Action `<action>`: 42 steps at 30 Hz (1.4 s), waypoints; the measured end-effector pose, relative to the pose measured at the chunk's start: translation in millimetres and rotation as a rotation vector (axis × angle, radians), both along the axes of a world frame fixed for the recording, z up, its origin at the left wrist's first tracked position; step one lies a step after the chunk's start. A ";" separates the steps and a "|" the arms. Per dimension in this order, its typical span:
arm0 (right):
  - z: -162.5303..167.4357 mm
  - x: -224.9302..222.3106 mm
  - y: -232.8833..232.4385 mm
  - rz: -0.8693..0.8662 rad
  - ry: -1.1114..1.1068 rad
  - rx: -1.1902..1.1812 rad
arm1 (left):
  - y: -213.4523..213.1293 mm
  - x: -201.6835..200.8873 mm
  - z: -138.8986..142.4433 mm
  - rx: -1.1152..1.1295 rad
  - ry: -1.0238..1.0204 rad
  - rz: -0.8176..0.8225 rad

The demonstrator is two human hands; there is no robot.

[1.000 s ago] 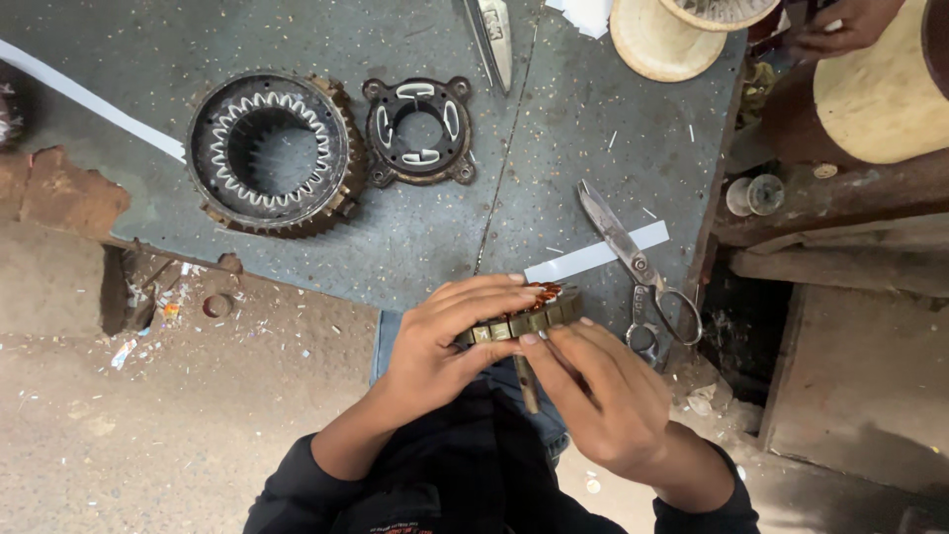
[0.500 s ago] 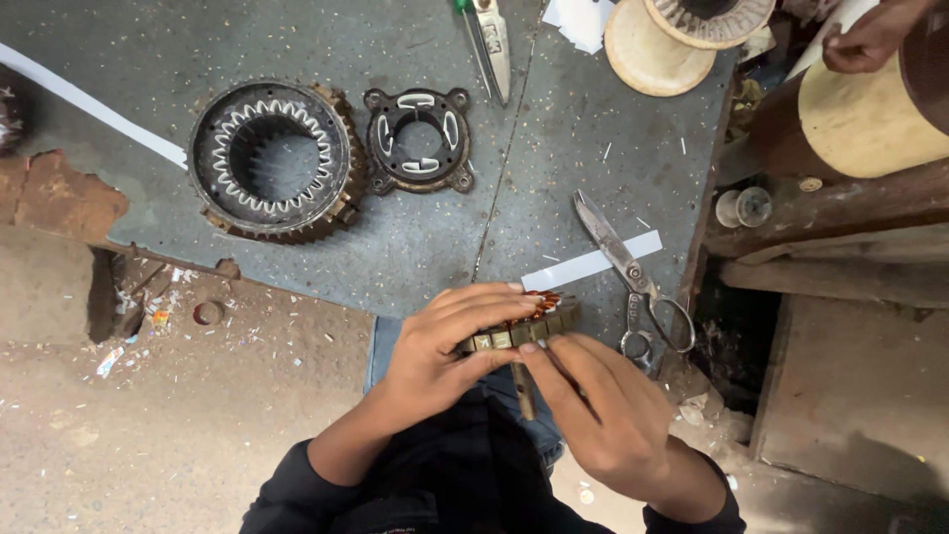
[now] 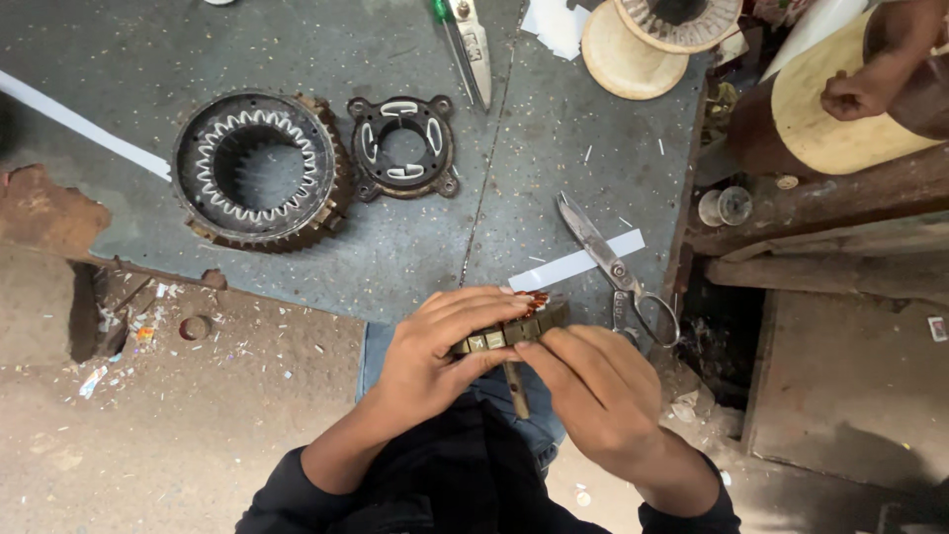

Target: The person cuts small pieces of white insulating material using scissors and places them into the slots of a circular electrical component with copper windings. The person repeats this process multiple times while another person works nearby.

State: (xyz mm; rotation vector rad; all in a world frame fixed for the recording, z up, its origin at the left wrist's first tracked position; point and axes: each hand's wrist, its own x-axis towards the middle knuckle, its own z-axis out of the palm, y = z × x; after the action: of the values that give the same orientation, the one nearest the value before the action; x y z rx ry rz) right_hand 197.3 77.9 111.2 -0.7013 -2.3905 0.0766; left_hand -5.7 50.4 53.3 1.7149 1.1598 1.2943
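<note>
Both my hands hold a small motor armature (image 3: 514, 331) with slotted sides, copper wire ends at its top and a shaft pointing down toward my lap. My left hand (image 3: 440, 351) wraps over it from the left. From the right, my right hand (image 3: 598, 391) presses fingertips on its slots. A large ring-shaped stator (image 3: 259, 170) with white slot liners lies on the grey work table (image 3: 395, 247), with a smaller round end cover (image 3: 403, 146) beside it. Scissors (image 3: 618, 269) rest across a white paper strip (image 3: 575, 262) just above my right hand.
A wire spool (image 3: 647, 40) and white paper pieces (image 3: 554, 22) lie at the table's far edge, with a hand tool (image 3: 473, 44) nearby. Another person's hand (image 3: 860, 94) rests on a yellow cylinder (image 3: 830, 119) at upper right. Wooden beams (image 3: 820, 208) and dirty floor surround the table.
My hands have stayed on the armature, fingers shifting slightly on it. The other person's hand at upper right moved down onto the yellow cylinder.
</note>
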 end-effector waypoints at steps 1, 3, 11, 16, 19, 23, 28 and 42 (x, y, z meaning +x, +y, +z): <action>-1.2 0.7 -0.5 -0.003 -0.001 0.010 | -0.4 0.2 0.6 -0.003 0.007 -0.004; -5.0 2.8 -1.6 0.000 -0.004 0.035 | -0.6 -0.9 1.1 -0.027 -0.010 -0.024; -61.2 -16.2 -2.4 -0.079 0.614 -0.386 | 9.9 -15.2 -11.6 0.028 -0.097 -0.128; -98.6 -11.8 2.5 0.031 0.767 -0.763 | 6.2 -12.3 -25.4 0.097 -0.063 -0.036; -111.8 -6.8 2.1 0.077 0.678 -0.600 | 6.6 -12.6 -36.7 0.216 -0.056 -0.045; -119.9 -7.4 -1.4 0.061 0.682 -0.538 | 6.0 -7.2 -48.2 0.376 -0.075 0.004; -118.1 -7.4 -3.3 0.040 0.672 -0.530 | 3.3 -8.6 -51.8 0.357 -0.046 -0.010; -109.2 -2.7 3.4 0.081 0.634 -0.643 | 3.0 -5.2 -49.0 0.346 -0.047 0.048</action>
State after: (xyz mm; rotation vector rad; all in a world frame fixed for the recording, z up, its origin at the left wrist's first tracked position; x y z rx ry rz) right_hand 194.7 81.3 2.0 -0.7174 -1.7578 0.9822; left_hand -10.9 53.4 4.3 1.8959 0.9982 1.6316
